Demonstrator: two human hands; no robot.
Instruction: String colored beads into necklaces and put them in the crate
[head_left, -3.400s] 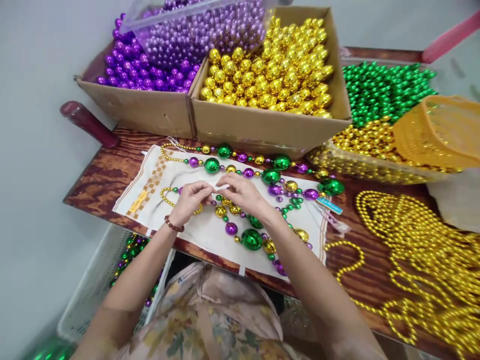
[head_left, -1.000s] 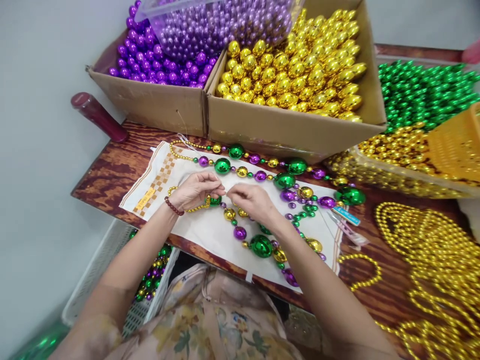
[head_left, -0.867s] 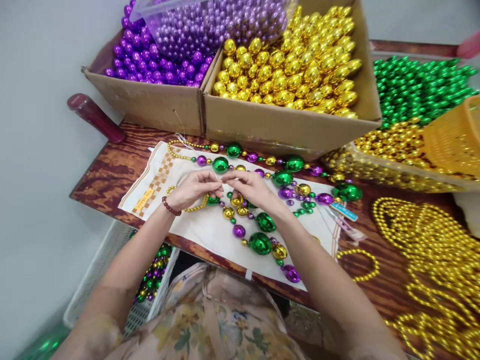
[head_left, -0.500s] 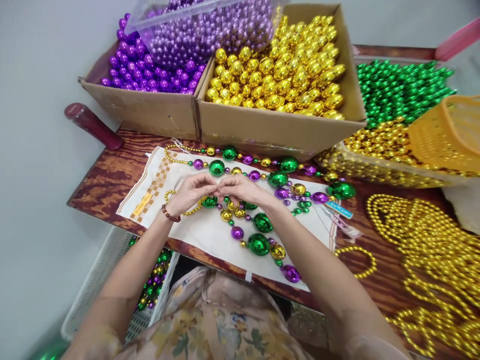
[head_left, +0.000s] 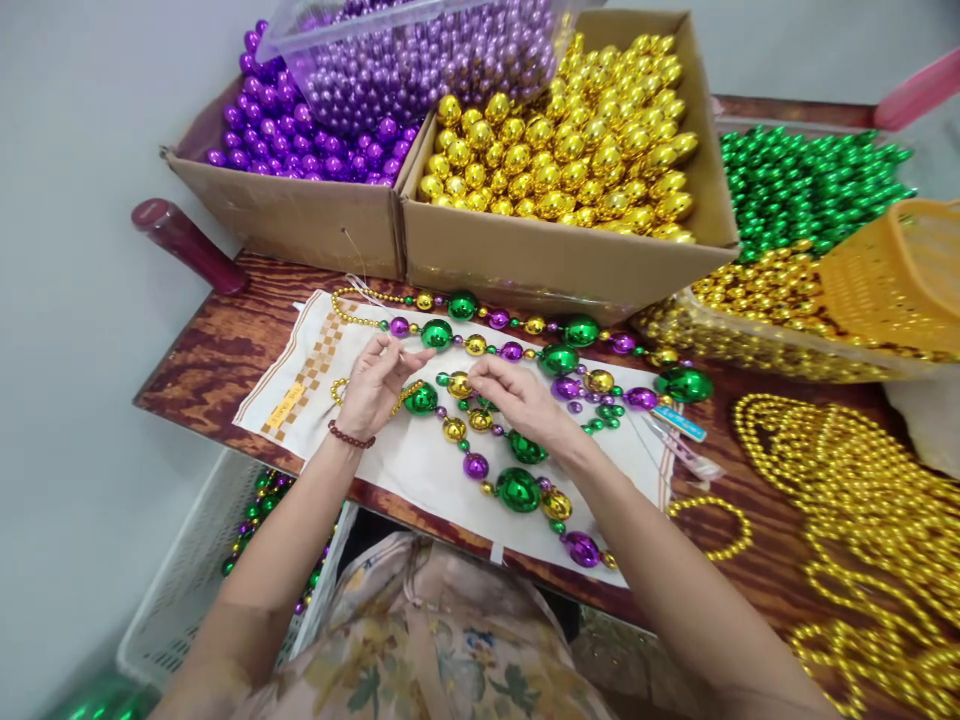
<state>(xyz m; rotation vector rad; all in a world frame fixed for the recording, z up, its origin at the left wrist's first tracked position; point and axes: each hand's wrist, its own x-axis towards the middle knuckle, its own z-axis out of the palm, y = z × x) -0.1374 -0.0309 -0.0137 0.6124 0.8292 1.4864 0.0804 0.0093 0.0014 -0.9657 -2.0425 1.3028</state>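
A bead necklace of green, gold and purple balls lies on a white towel in front of me. My left hand, with a brown bead bracelet at the wrist, is curled with its fingers pinched above the small gold beads at the necklace's left end. Whatever it pinches is too fine to make out. To the right, my right hand is closed in a pinch beside a gold ball; its contents are also unclear. A second strand stretches along the towel behind both hands.
Behind the towel stand cardboard boxes of purple balls and gold balls. Green beads and a yellow basket are at right, above heaped gold chains. A dark red bottle stands left; a white crate sits below.
My hands, fingertips together before, have drawn apart. The left moved left and turned; the right moved slightly right and down. More of the gold and green beads between them shows.
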